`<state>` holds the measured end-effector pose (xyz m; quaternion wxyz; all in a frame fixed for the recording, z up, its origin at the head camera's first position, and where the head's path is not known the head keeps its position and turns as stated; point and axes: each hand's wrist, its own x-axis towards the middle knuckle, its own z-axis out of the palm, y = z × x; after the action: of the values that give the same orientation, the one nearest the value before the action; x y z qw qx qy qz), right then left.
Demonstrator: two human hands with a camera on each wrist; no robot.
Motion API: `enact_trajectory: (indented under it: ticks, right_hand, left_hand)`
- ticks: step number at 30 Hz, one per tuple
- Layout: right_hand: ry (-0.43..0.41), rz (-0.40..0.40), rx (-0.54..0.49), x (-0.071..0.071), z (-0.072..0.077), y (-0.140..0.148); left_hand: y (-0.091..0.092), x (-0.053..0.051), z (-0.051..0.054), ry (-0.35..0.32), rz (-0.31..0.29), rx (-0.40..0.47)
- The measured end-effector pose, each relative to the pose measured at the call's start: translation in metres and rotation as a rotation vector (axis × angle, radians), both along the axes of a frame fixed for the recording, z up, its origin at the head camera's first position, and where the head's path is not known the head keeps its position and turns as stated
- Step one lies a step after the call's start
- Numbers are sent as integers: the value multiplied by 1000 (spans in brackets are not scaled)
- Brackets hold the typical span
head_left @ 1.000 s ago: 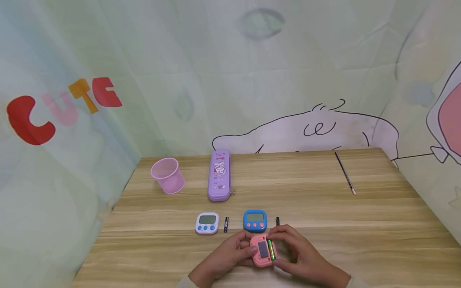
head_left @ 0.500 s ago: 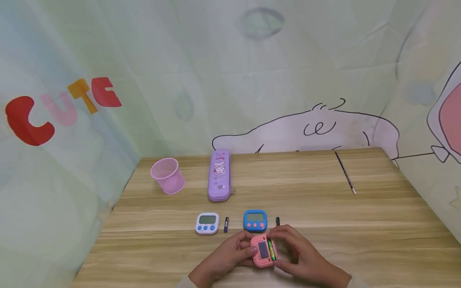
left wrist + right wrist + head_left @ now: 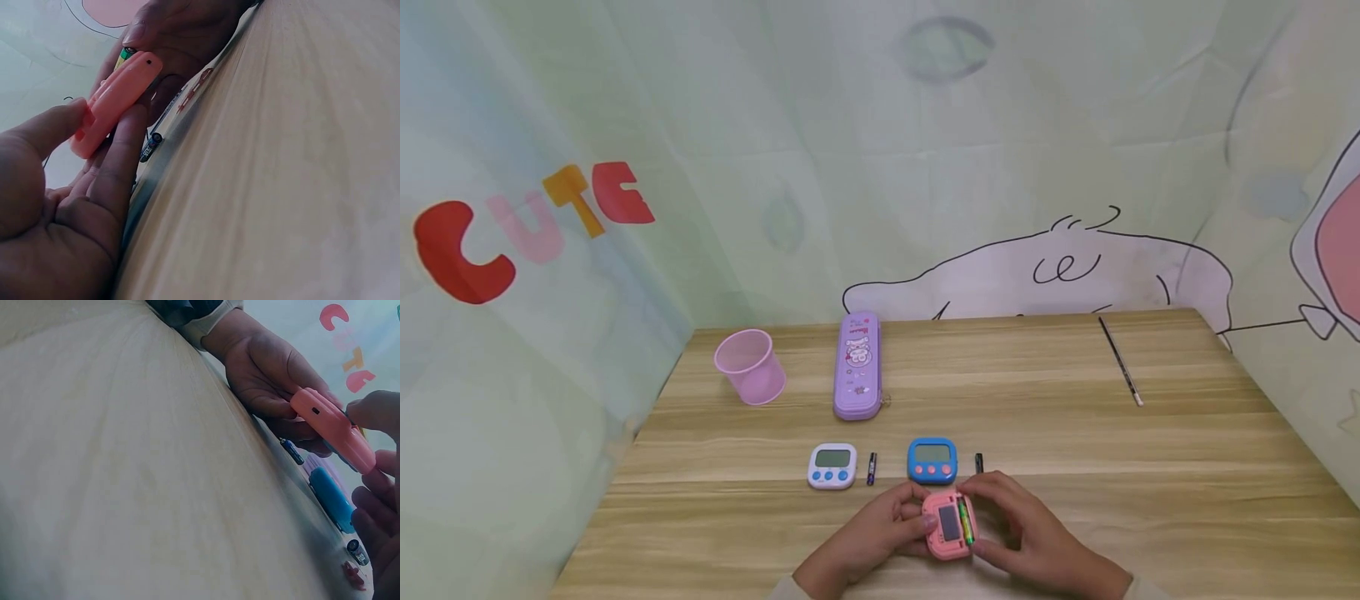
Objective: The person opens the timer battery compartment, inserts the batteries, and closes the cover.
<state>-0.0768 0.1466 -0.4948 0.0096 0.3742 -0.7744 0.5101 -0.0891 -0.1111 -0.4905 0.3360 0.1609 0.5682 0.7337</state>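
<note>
My left hand grips a pink digital timer, its back facing up, with the thumb on the back and fingers beneath. A green-and-gold battery lies along the slot at the timer's right side. My right hand pinches at this battery, thumb near its lower end and index finger by its upper end. In the left wrist view, the right thumb touches the end of the battery, which shows above the timer's edge. Whether the battery sits fully in the slot I cannot tell.
Beyond the hands lie a white timer, a dark battery, a blue timer and another dark battery. Farther back are a pink cup, a purple pencil case and a pencil. A small reddish piece lies near the right hand.
The battery's label appears to have turned slightly in the slot. Both hands and the pink timer stay nearly where they were.
</note>
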Motion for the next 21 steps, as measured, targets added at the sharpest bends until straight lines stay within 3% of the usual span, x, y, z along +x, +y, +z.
enact_trajectory:
  ticks: [14,21]
  right_hand:
    - [25,-23,100,1,1,2]
    - [-104,-23,99,0,2,1]
  left_hand:
    - [-1,1,3,-9,-22,-15]
    - [-1,1,2,-13,-23,-12]
